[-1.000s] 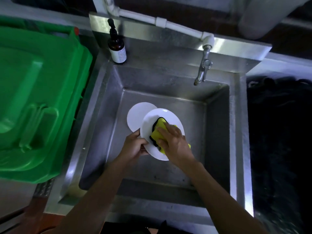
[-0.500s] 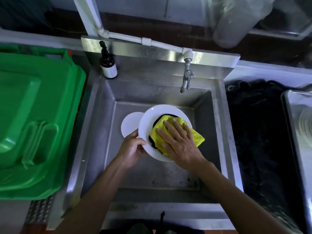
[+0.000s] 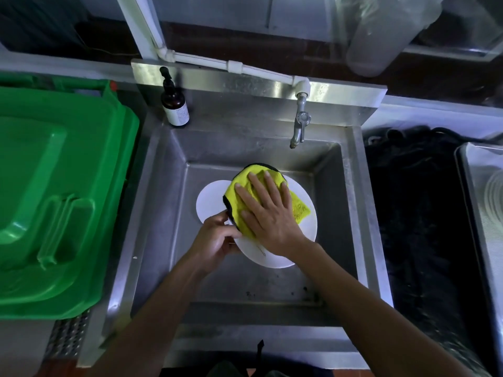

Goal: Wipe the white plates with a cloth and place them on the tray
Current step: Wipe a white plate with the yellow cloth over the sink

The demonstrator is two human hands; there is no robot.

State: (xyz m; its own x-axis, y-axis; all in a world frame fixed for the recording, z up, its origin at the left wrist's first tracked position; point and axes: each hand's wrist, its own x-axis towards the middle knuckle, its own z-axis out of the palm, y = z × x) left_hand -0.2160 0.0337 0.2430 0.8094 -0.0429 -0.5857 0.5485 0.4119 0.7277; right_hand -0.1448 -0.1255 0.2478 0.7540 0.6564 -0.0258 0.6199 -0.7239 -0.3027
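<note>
Right hand (image 3: 268,213): flat, palm down on cloth; fingers (image 3: 272,186) straight, slightly spread, tips toward far edge of cloth. Thumb (image 3: 246,219) out to the left, lying along cloth's near-left part.
Cloth (image 3: 299,208): yellow w/ black edging, folded; lies under right palm and fingers, sticks out past fingertips at far side and past little finger to the right. Sits on upper plate.
Upper plate (image 3: 275,257): white, round, held over sink basin, tilted a little; bare rim shows near the wrist and to the right of cloth. Mostly covered by cloth + right hand.
Left hand (image 3: 215,240): grips upper plate's left rim; fingers curled, thumb on top near cloth's black edge, other fingertips hidden under the plate.
Lower plate (image 3: 211,200): white, lies on sink floor just beyond left-hand fingers, partly under upper plate and cloth.
Sink (image 3: 168,213): stainless steel, deep basin; both hands inside it.
Tap (image 3: 299,126): metal, at back wall, beyond right fingertips, apart from cloth.
Bottle (image 3: 174,104): dark pump type, white label, back-left ledge, well apart from hands.
Green bin lid (image 3: 54,200): left of sink.
Tray (image 3: 484,213): metal, far right edge of view, well apart from right hand; contents unclear.
</note>
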